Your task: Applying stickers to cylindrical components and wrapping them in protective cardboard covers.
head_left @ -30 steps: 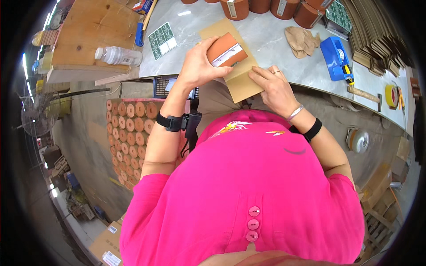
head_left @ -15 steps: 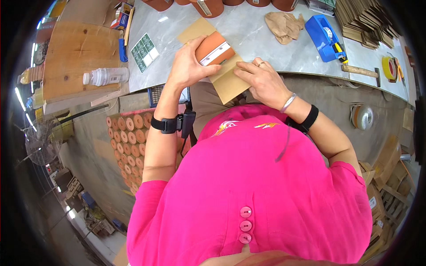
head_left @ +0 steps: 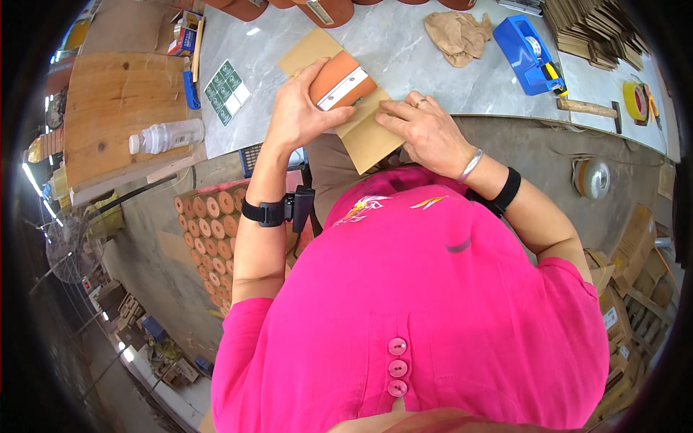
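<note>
A terracotta pot (head_left: 330,74) with a white strip on its side lies on a brown cardboard sheet (head_left: 372,144) at the near edge of the table. My left hand (head_left: 297,108) is wrapped round the pot's left end, thumb along its near side. My right hand (head_left: 427,130) has its fingertips pressed on the cardboard just right of the pot, and the sheet's near end juts past the table edge towards me. The underside of the pot and the fingers behind it are hidden.
More terracotta pots (head_left: 328,10) stand at the back. Around the table are a sticker sheet (head_left: 227,92), crumpled brown paper (head_left: 459,37), a blue tape dispenser (head_left: 521,54), a hammer (head_left: 588,108), yellow tape (head_left: 635,101) and stacked cardboard (head_left: 588,32). A plastic bottle (head_left: 167,136) lies left.
The whole view has shifted slightly. Both hands keep nearly the same hold on the pot and the cardboard, with only small finger movement.
</note>
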A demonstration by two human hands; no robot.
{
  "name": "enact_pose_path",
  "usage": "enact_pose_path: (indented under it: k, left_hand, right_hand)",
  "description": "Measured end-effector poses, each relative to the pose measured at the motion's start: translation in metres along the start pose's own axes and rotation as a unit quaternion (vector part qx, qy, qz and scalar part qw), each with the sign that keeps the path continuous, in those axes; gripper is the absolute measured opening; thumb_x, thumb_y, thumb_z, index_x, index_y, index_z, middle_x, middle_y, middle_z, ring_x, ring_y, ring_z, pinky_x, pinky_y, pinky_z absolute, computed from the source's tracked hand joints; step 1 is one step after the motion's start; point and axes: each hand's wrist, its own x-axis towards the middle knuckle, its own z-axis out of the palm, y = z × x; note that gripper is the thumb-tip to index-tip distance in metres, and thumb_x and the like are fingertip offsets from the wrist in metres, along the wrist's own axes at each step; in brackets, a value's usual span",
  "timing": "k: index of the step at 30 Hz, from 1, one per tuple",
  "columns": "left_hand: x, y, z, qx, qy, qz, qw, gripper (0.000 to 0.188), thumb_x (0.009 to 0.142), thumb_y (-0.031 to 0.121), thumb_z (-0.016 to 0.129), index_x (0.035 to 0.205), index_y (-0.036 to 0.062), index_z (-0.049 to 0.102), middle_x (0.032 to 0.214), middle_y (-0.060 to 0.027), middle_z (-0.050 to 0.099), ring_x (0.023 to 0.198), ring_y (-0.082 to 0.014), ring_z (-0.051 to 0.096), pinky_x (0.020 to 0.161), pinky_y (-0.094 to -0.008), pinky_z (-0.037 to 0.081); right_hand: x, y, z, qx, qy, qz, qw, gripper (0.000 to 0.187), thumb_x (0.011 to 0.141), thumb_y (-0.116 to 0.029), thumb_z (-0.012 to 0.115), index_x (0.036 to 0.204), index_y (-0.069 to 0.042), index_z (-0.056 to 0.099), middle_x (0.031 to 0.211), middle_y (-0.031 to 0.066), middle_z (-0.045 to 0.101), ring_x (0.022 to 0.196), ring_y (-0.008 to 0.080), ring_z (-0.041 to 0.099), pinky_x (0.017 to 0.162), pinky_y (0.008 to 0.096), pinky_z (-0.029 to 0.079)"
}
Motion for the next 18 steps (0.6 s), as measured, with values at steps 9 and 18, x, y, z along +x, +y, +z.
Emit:
enact_pose_path:
  k: [9,18]
  left_hand:
    - [-0.002,0.001,-0.003,-0.039,-0.011,-0.005,0.999,0.085,0.064,0.027,0.088,0.135,-0.0043,0.053,0.12,-0.0213,0.066,0.108,-0.0268,0.066,0.092,-0.0363,0.052]
    - [0.003,-0.024,0.0,-0.083,0.011,0.025,0.996,0.049,0.098,0.034,0.061,0.133,0.0014,0.055,0.12,-0.0179,0.061,0.108,-0.0246,0.06,0.09,-0.0347,0.049]
  right_hand:
    - [0.003,-0.001,-0.004,-0.008,-0.018,0.002,1.0,0.038,0.075,-0.004,0.063,0.113,-0.006,0.07,0.116,0.0083,0.066,0.101,0.0265,0.057,0.087,0.0369,0.046]
    - [0.026,-0.001,-0.026,0.015,-0.082,0.007,0.997,0.022,0.076,-0.008,0.068,0.096,-0.008,0.06,0.105,0.0041,0.065,0.1,0.0278,0.056,0.083,0.0384,0.042]
